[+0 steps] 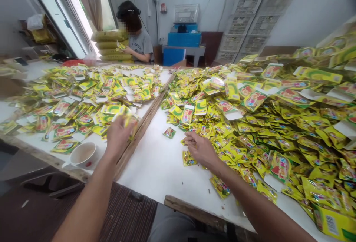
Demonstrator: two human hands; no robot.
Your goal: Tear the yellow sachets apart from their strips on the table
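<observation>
My left hand [118, 136] is closed around a small yellow box [130, 120], both smeared by motion, above the wooden divider strip [143, 121]. On the right side, my right hand [201, 148] has its fingers pinched together at the near edge of a heap of yellow sachets [230, 149]. Whatever those fingertips hold is too small to make out. One green-and-red sachet [169, 132] lies by itself on the white table, left of my right hand. Small yellow boxes [187, 115], some with white flaps standing open, lie on the heap.
A white cup [83, 155] with a pale drink stands at the left table edge, beside a pile of boxes [91, 97]. Across the table another person [139, 38] handles a yellow packet. Stacked sacks [109, 45], blue boxes [183, 39] and plastic crates [243, 16] stand behind.
</observation>
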